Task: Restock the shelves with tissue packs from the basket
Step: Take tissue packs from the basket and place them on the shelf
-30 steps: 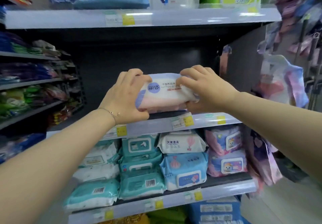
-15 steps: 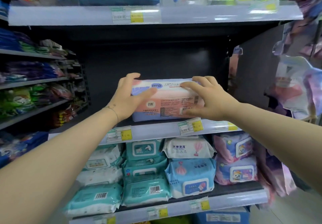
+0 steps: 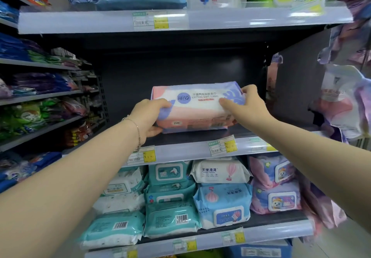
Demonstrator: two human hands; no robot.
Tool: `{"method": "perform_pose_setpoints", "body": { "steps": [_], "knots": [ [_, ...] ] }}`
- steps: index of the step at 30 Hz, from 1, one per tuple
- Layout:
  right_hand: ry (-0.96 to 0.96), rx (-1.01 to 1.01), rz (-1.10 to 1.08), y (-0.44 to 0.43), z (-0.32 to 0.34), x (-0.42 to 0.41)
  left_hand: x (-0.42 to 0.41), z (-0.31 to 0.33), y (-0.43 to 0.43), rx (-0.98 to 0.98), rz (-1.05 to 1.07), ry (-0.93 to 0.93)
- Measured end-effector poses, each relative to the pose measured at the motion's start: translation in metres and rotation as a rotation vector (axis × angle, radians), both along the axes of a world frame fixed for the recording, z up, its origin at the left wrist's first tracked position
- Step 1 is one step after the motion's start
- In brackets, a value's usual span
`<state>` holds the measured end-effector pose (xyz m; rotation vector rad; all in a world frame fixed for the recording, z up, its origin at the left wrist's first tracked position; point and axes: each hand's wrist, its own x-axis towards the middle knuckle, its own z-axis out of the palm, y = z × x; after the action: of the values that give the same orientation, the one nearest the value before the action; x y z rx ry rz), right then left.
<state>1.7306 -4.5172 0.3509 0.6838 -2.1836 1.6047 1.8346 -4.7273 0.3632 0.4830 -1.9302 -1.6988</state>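
Note:
A pink, white and lilac tissue pack [image 3: 197,107] marked "cotton soft towel" lies on the dark middle shelf [image 3: 180,153], its label tilted up toward me. My left hand [image 3: 148,117] grips its left end, thumb under the lower edge. My right hand [image 3: 247,105] grips its right end, fingers curled over the top corner. The pack is the only item on this shelf. The basket is out of view.
The shelf above [image 3: 100,21] carries blue, white and green wipe packs. The shelf below [image 3: 261,231] is packed with teal, white, blue and pink wipe packs. Another aisle's shelves [image 3: 40,95] run along the left. Hanging bags [image 3: 341,101] crowd the right side.
The pack has gone deeper onto the middle shelf and turned so its printed top faces me. Both hands have slid outward to its ends.

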Motion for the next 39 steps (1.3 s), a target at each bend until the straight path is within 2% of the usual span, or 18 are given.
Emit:
{"method": "perform_pose_setpoints", "body": {
  "steps": [3, 5, 7, 10, 14, 18, 21, 24, 27, 31, 34, 39],
  "knots": [
    [0.13, -0.015, 0.085, 0.004, -0.009, -0.001, 0.001, -0.005, 0.001, -0.075, 0.042, 0.156],
    [0.229, 0.132, 0.089, 0.002, -0.016, -0.005, 0.0, -0.011, 0.001, -0.078, 0.072, 0.268],
    [0.354, 0.335, -0.022, 0.0, -0.023, -0.01, -0.005, -0.019, -0.003, -0.08, 0.103, 0.317],
    [0.391, 0.418, -0.038, -0.003, -0.031, -0.014, -0.01, -0.03, -0.01, -0.186, 0.134, 0.275],
    [0.22, 0.37, 0.091, -0.003, -0.038, -0.017, -0.018, -0.044, -0.016, -0.38, 0.126, 0.108],
    [0.18, 0.523, 0.063, -0.003, -0.043, -0.022, -0.025, -0.049, -0.011, -0.538, 0.212, 0.009],
    [0.255, 0.702, -0.063, 0.0, -0.04, -0.017, -0.025, -0.045, 0.0, -0.759, 0.401, -0.092],
    [0.486, 0.739, -0.2, 0.006, -0.038, -0.006, -0.02, -0.048, 0.017, -1.004, 0.449, -0.08],
    [0.734, 0.773, -0.224, 0.015, -0.041, 0.005, -0.017, -0.059, 0.039, -1.335, 0.368, 0.034],
    [0.876, 0.908, -0.223, 0.038, -0.056, 0.02, -0.019, -0.079, 0.076, -1.558, 0.17, 0.101],
    [0.888, 0.969, -0.234, 0.064, -0.073, 0.029, -0.024, -0.095, 0.103, -1.618, 0.073, 0.109],
    [0.812, 1.065, -0.233, 0.124, -0.109, 0.037, -0.04, -0.13, 0.155, -1.586, -0.121, 0.119]
  ]
}}
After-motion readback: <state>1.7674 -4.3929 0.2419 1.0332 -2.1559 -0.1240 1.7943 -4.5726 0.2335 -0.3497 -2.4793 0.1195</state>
